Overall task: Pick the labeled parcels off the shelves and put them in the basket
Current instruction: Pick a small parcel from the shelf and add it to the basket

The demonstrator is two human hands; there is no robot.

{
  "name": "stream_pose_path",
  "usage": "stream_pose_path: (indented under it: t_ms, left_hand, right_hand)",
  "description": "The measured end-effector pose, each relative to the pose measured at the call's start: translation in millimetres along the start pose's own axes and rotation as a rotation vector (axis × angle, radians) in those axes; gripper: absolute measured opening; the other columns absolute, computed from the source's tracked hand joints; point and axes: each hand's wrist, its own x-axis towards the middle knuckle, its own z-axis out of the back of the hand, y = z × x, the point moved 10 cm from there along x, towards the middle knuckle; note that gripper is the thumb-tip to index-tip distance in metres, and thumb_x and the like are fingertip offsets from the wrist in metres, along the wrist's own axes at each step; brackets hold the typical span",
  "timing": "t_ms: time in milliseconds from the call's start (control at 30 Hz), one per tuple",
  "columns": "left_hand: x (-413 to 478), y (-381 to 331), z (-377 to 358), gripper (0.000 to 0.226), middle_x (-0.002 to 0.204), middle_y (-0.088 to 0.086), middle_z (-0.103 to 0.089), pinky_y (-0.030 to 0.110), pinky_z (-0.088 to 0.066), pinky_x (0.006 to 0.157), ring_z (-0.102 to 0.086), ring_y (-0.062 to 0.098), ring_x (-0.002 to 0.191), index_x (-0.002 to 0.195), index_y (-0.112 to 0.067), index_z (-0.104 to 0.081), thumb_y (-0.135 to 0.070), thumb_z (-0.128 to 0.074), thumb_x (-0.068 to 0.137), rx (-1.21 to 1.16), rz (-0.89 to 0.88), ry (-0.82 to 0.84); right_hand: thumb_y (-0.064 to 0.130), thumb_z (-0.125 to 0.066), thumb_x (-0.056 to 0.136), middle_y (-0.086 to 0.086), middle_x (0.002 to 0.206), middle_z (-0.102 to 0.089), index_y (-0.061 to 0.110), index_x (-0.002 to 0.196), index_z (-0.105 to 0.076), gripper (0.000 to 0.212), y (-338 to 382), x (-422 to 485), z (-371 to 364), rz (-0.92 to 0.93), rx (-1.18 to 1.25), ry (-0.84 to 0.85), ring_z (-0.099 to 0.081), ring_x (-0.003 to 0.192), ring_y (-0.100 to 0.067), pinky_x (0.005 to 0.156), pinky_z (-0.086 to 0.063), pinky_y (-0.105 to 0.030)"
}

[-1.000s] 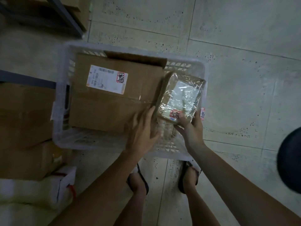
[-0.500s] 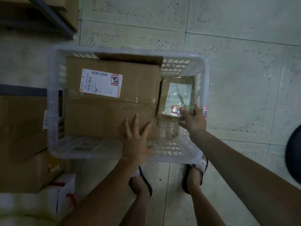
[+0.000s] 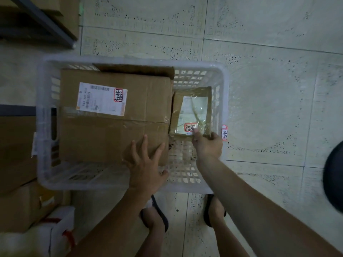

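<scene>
A white plastic basket (image 3: 44, 127) stands on the tiled floor. A large brown cardboard box (image 3: 115, 125) with a white shipping label fills its left part. To its right, inside the basket, lies a small parcel (image 3: 193, 110) wrapped in clear tape, with a white label and a red sticker. My right hand (image 3: 207, 145) pinches the near edge of that small parcel. My left hand (image 3: 144, 164) rests with spread fingers on the near right corner of the large box.
Dark metal shelving (image 3: 37, 25) with cardboard boxes (image 3: 16, 164) runs along the left. A white package with red tape (image 3: 55, 236) lies at the lower left. My sandalled feet (image 3: 156, 216) stand just behind the basket. A dark round object (image 3: 334, 179) sits at the right edge.
My right hand has lowered the small taped parcel from above the rim down into the basket beside the large box. My left hand stayed on the big box.
</scene>
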Motion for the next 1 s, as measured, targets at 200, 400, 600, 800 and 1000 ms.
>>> stream_pose_path:
  t_ms: [200,400,600,800,1000]
  left_hand:
    - [0,-1,2,0.083,0.15,-0.002,0.021,0.074,-0.015,0.102,0.02,0.034,0.134,0.142,-0.046,-0.004,-0.057,-0.053,0.076,0.002,0.006,-0.03]
    - [0,-2,-1,0.083,0.149,-0.003,0.022,0.075,-0.011,0.102,0.021,0.033,0.134,0.142,-0.045,-0.007,-0.059,-0.053,0.075,-0.01,0.013,-0.06]
    - [-2,-5,-3,0.084,0.15,0.0,0.023,0.076,-0.006,0.099,0.021,0.037,0.135,0.142,-0.043,-0.006,-0.06,-0.052,0.074,0.003,0.014,-0.078]
    - [-1,-6,-1,0.086,0.151,0.001,0.022,0.076,-0.004,0.099,0.021,0.036,0.135,0.142,-0.042,-0.006,-0.061,-0.052,0.073,-0.006,0.008,-0.082]
    - [0,-4,-2,0.089,0.15,0.0,0.024,0.076,-0.006,0.099,0.023,0.033,0.134,0.142,-0.044,-0.004,-0.067,-0.053,0.072,-0.006,0.019,-0.084]
  right_hand:
    - [0.022,-0.065,0.087,-0.017,0.134,-0.05,0.001,0.128,-0.046,0.051,-38,11,-42,-0.382,0.365,0.187,-0.055,0.113,-0.028,0.089,-0.051,-0.045]
    - [0.033,-0.052,0.094,-0.018,0.14,-0.042,0.007,0.124,-0.049,0.04,-63,22,-69,-0.471,0.382,0.353,-0.045,0.127,-0.033,0.096,-0.046,-0.054]
    - [0.028,-0.048,0.097,-0.017,0.122,-0.061,0.002,0.13,-0.046,0.042,-68,43,-65,-0.265,0.446,0.217,-0.065,0.09,-0.022,0.075,-0.057,-0.036]
    - [0.021,-0.047,0.098,-0.026,0.101,-0.068,-0.009,0.116,-0.056,0.037,-54,57,-39,-0.179,0.248,0.097,-0.069,0.071,-0.029,0.074,-0.059,-0.038]
    - [0.021,-0.068,0.085,-0.019,0.102,-0.066,-0.006,0.115,-0.057,0.042,-52,67,-44,-0.275,0.19,0.073,-0.069,0.079,-0.031,0.066,-0.06,-0.037]
